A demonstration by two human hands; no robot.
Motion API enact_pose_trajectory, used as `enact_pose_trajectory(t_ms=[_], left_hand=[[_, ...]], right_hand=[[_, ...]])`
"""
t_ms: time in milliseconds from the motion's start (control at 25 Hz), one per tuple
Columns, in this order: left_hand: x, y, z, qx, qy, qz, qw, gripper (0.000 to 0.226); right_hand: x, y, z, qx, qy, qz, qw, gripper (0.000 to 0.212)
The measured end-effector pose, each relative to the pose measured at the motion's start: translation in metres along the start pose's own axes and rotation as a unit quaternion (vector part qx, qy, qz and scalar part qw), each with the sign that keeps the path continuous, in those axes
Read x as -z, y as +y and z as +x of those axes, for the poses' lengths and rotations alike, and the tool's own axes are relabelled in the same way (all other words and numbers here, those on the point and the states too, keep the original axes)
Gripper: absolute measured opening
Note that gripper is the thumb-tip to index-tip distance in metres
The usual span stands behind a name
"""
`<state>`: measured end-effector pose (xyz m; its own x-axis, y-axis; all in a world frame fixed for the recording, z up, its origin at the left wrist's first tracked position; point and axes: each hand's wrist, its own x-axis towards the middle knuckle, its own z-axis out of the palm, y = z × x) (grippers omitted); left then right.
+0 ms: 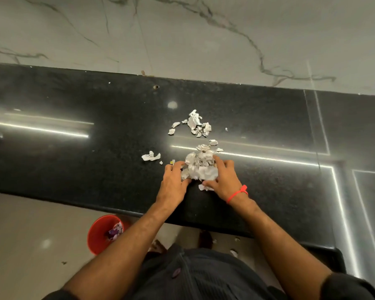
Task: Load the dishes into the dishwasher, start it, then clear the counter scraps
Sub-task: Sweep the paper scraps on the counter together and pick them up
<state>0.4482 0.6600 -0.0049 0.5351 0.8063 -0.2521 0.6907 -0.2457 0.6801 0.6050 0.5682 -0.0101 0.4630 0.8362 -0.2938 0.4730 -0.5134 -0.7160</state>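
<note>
Black polished counter, marble wall behind, pale floor. One red bin on floor. My left hand and right hand, fingers curled, cup one paper scrap pile; second cluster beyond, one loose scrap left.

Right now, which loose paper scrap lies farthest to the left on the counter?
The flat printed scrap lying alone left of the hands' pile; the other scraps cluster farther back and right.

Person seen from above: bare forearms, dark short sleeves at 5 and 7 o'clock, dark ribbed shirt at 6 o'clock, red thread band tied on right wrist.
</note>
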Motion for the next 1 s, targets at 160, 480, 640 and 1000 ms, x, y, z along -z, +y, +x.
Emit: enact_pose_trajectory(t_ms=[160,480,640,1000], left_hand=[[0.022,0.003,0.02,-0.022,0.032,-0.145,0.989,0.074],[0.092,-0.087,0.054,-0.036,-0.049,0.095,0.994,0.149],[0.075,-0.095,0.063,-0.077,-0.14,0.235,0.959,0.153],[0.037,-0.034,0.092,-0.143,-0.132,0.103,0.975,0.13]], right_hand=[[0.006,-0.021,0.032,0.027,0.065,0.173,0.982,0.083],[0.051,0.024,0.045,0.107,0.053,-0.073,0.99,0.139],[0.025,0.019,0.04,0.189,-0.094,-0.343,0.915,0.145],[-0.012,0.003,0.083,0.229,0.097,-0.22,0.943,0.096]])
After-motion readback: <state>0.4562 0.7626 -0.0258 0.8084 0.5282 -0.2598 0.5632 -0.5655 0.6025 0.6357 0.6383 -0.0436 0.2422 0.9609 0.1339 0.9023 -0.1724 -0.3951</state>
